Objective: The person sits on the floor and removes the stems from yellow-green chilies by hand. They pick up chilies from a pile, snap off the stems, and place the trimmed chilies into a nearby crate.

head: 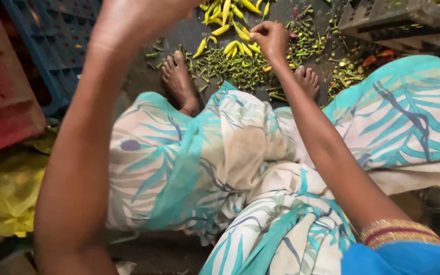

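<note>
The right hand (270,38) is pinching its fingers nearly closed on a chilli (242,33) in the pile at the floor's far edge; light, smooth, brittle-stemmed, probably best gripped mid-pod; left hand's (128,20) fingers cannot be told.

We seem to be in a produce sorting spot, perhaps a market stall or a vegetable workroom, with the work done seated on a dark bare floor (179,35). We see yellow-green chillies (230,20) heaped beside a litter of plucked green stems (230,66), and stacked plastic crates all around: a red crate (1,86), a blue crate (52,46), a grey crate (398,20).
</note>
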